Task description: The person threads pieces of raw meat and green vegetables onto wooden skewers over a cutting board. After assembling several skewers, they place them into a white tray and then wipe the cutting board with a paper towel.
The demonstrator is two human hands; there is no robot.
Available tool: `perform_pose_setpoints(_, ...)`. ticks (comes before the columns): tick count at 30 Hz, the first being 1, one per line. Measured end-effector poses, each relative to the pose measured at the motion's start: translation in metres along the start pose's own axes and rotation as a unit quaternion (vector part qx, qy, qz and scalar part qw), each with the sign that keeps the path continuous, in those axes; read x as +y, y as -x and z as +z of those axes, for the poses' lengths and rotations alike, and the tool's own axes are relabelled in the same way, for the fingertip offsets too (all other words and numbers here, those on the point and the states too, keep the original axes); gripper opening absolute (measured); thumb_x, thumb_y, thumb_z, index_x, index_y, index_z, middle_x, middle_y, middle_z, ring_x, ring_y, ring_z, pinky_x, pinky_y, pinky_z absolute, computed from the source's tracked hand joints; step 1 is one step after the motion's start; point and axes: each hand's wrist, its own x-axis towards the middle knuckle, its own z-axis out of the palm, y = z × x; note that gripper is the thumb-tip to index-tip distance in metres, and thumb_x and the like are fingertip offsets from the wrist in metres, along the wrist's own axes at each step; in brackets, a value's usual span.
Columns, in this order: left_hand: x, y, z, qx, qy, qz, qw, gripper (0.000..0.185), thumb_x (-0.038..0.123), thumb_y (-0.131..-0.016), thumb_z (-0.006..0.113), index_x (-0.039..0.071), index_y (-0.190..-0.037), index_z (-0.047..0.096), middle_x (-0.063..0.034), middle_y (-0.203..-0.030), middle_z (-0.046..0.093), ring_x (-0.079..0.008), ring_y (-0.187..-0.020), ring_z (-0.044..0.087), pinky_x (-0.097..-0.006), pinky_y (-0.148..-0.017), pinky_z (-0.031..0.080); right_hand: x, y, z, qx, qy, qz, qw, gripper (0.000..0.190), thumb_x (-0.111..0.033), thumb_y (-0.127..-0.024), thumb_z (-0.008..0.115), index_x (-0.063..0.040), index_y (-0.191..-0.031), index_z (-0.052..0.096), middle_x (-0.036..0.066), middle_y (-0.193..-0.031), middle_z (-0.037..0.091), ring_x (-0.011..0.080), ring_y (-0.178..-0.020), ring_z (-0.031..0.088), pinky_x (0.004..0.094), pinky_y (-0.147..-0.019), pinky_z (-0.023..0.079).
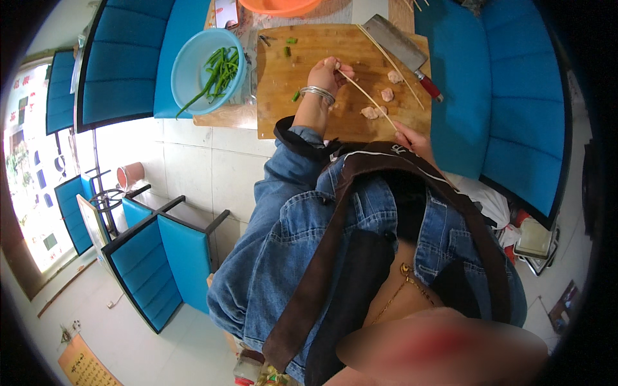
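A thin wooden skewer slants between my hands above a bamboo cutting board. My left hand, with silver bangles at the wrist, grips its far end along with what looks like a small piece of raw meat, mostly hidden by the fingers. The near end is in my right hand, low at the board's front edge. Between the skewer and the board's right side lie several pale pink meat pieces. Two loose skewers rest to their right. Cut green pepper bits are scattered on the left.
A cleaver with a red handle lies at the board's right edge. Left of the board, a light blue basin holds long green peppers. Behind are a phone and an orange basin. Blue padded seats flank the table.
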Motion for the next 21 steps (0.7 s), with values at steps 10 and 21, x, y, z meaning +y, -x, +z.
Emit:
perform_pose_setpoints(10,-0.005,0.002,0.001,0.043,-0.039,-0.032,0.998,0.013,0.014,-0.085,0.038,0.003,-0.079,0.043,-0.0134,-0.070,0.054,-0.0237,-0.064,0.057,-0.0371,-0.063,0.049,0.024,0.002,0.003,-0.038,0.080,-0.060,0.994,0.045,0.003,-0.072,0.053,-0.006,-0.116,0.046,-0.001,-0.057,0.038,0.0066,-0.052,0.041,0.0181,-0.049,0.035)
perform_pose_setpoints(21,0.014,-0.005,-0.021,0.058,-0.033,0.003,0.998,0.012,0.015,-0.084,0.040,0.005,-0.080,0.044,-0.0099,-0.069,0.054,-0.0219,-0.061,0.055,-0.0339,-0.059,0.046,0.023,0.007,0.000,-0.059,-0.113,0.131,0.983,0.037,-0.010,-0.077,0.058,-0.009,-0.113,0.049,-0.004,-0.061,0.045,0.0041,-0.058,0.043,0.0169,-0.054,0.034)
